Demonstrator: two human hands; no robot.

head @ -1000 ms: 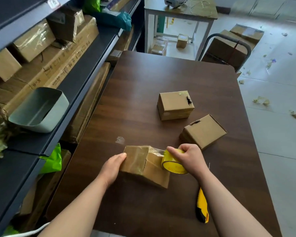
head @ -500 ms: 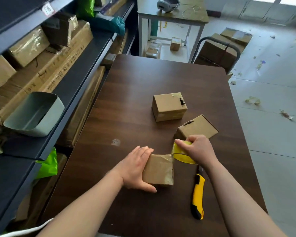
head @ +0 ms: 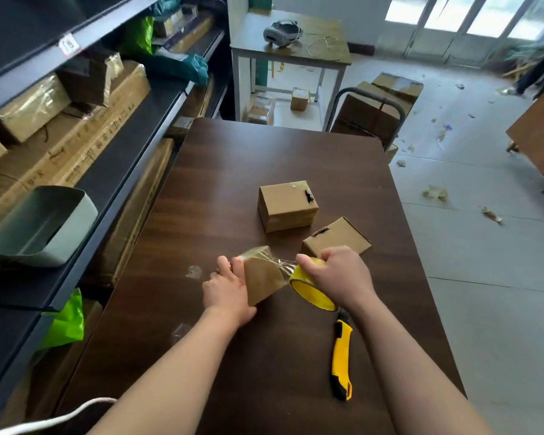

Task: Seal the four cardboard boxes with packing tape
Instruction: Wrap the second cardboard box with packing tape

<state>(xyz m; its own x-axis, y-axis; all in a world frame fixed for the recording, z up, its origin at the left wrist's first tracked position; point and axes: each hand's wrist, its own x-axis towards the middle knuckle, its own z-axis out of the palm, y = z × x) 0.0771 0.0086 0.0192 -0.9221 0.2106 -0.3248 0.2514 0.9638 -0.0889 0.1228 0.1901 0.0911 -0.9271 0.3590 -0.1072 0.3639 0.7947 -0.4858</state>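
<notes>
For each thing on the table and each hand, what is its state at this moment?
held box: tilted, wrapped in clear tape, strip joined to roll
tape roll: strip pulled out
left hand: grips held box
right hand: grips tape roll
far box: closed, untouched
right box: closed, lying flat
utility knife: lying unused

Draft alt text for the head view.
The left hand holds a small cardboard box on a dark table while the right hand grips a yellow tape roll, tape stretched to the box. Two more boxes sit beyond; a utility knife lies nearby.
</notes>
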